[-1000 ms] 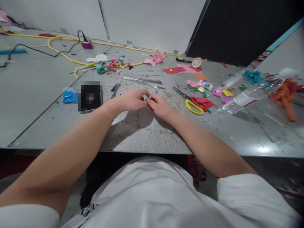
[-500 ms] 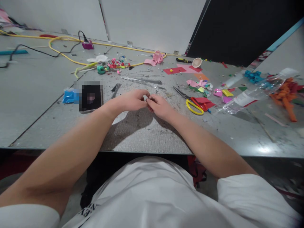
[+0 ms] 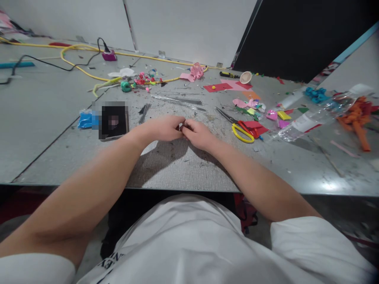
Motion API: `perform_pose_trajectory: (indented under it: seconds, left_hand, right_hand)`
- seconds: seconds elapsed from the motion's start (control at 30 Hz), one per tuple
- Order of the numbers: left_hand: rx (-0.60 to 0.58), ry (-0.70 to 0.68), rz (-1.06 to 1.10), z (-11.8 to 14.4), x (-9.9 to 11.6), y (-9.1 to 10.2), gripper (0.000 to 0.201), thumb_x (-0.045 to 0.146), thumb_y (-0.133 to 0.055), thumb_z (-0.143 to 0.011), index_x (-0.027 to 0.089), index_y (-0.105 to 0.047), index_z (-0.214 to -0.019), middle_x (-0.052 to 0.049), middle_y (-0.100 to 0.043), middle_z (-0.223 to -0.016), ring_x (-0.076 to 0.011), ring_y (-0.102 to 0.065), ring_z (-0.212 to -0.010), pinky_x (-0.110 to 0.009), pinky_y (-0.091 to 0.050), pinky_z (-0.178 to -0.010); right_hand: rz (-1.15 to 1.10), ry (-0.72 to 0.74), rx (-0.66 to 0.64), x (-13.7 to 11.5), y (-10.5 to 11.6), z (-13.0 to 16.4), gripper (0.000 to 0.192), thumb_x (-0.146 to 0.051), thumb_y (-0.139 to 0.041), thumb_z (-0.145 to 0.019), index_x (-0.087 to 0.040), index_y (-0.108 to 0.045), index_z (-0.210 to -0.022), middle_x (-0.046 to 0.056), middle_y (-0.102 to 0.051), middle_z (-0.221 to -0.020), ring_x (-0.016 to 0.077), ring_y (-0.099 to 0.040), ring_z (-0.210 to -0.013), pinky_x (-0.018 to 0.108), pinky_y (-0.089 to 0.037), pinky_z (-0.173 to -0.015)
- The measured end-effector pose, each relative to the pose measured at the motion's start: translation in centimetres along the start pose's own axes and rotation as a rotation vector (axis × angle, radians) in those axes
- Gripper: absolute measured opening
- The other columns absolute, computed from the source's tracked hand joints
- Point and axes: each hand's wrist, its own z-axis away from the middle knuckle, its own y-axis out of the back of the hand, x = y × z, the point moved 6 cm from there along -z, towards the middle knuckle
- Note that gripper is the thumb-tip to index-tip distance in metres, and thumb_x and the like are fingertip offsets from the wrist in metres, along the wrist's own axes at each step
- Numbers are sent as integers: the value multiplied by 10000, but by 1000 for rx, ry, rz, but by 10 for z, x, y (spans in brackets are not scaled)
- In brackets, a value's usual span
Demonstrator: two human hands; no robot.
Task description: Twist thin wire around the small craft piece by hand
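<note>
Over the middle of the grey table [image 3: 183, 165], my left hand [image 3: 166, 128] and my right hand [image 3: 198, 134] meet at the fingertips. Both are closed in a pinch around something small and dark, mostly hidden by the fingers, so its kind does not show. Just beyond the hands lies a bundle of thin wires [image 3: 177, 101], with a shorter dark bunch [image 3: 144, 113] to its left. To the right of my right hand rest scissors [image 3: 242, 133] with yellow and red handles.
A phone-like dark object [image 3: 114, 121], partly pixelated, and a blue packet [image 3: 87, 119] lie left. A clear plastic bottle [image 3: 314, 118] lies right, near orange balloon-like pieces [image 3: 357, 118]. Behind are a yellow cable [image 3: 154, 59], red paper [image 3: 217, 87] and a screwdriver [image 3: 229, 75].
My left hand has dipped slightly toward me, and its fingers have curled closer to my right hand's fingertips. Everything on the table stays in place.
</note>
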Motion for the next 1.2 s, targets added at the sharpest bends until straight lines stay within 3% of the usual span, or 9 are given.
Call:
perform_pose_trajectory:
  seconds: [1.2]
  left_hand:
    - [4,-17,-29,0,-2,0,247,346,-643,-813,225,-670,-1027,-89,-738,-923,-279,-676,-838,-355,-438,-717]
  right_hand:
    - [7,26,-10,-3,-1,0,151,-189,-540,-985,-239,-620,-866,-3,-652,-777,208,-590,-797,339,-401,-781]
